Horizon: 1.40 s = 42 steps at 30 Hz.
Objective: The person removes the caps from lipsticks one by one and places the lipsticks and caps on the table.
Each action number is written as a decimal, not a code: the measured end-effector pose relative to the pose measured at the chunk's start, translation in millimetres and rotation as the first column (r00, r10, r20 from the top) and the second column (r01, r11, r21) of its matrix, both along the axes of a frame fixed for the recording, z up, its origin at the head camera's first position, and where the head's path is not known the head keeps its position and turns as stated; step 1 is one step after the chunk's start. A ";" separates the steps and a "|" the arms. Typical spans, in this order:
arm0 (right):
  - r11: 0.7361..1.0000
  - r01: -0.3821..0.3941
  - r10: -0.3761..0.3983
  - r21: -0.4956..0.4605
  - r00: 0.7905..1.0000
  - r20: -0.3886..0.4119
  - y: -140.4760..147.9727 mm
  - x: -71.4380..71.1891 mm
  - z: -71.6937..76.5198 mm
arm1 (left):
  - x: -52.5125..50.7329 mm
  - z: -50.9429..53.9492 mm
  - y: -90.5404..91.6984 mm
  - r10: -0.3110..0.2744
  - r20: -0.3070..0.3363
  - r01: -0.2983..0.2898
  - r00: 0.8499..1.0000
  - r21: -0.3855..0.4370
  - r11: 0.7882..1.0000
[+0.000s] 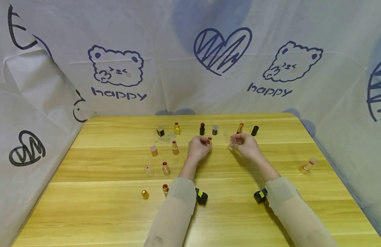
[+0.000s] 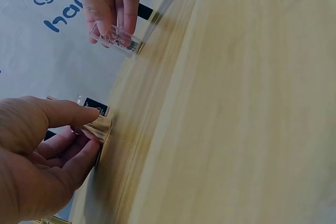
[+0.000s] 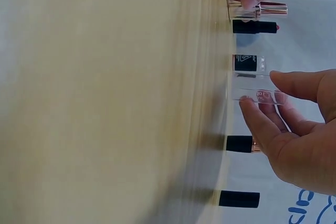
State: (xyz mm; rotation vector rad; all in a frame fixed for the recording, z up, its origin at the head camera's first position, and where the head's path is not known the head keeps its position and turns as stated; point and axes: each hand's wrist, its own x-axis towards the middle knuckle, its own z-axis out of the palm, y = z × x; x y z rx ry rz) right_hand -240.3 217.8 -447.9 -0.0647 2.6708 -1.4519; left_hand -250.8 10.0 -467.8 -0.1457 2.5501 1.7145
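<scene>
My left hand (image 1: pixel 199 148) pinches an uncapped rose-gold lipstick (image 1: pixel 209 141) upright between thumb and fingers. Its base is at or just above the table; the left wrist view does not settle which. In my right hand (image 1: pixel 246 145) is a clear square cap (image 3: pixel 260 88), pinched between thumb and fingertips, its lower end close to the tabletop. The two hands are a short way apart. Behind them stand a black lipstick (image 1: pixel 202 128) with a red tip, a small clear cap with a dark label (image 1: pixel 215 129), a black-and-gold lipstick (image 1: pixel 240 128) and a black cap (image 1: pixel 254 130).
Left of my hands, several uncapped lipsticks, such as a gold one (image 1: pixel 177 129), stand beside their caps, among them a black-and-gold cap (image 1: pixel 160 131) and a gold cap (image 1: pixel 145 194). A capped lipstick (image 1: pixel 307 166) stands at the right. White printed cloth (image 1: pixel 171 75) hangs behind the table (image 1: pixel 239 219).
</scene>
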 end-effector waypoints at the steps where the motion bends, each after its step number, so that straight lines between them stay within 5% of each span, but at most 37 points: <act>1: 1.000 -0.003 0.003 -0.005 1.000 0.002 -0.2 0.1 -0.3 | 0.2 -0.2 -0.1 0.002 0.000 -0.002 1.000 -0.002 1.000; 26: 0.992 0.046 -0.039 -0.116 0.998 0.057 5.2 11.8 0.5 | 9.1 4.3 6.3 -0.012 -0.005 0.012 1.000 0.006 1.000; 34: 0.969 0.063 -0.090 -0.239 0.991 -0.102 10.7 25.7 8.8 | 17.7 14.8 10.8 -0.007 -0.055 0.008 0.998 0.032 0.999; 42: 0.912 0.132 -0.240 -0.387 0.939 -0.245 18.5 38.2 18.3 | 29.5 31.9 17.2 -0.047 -0.201 0.057 0.979 0.044 0.997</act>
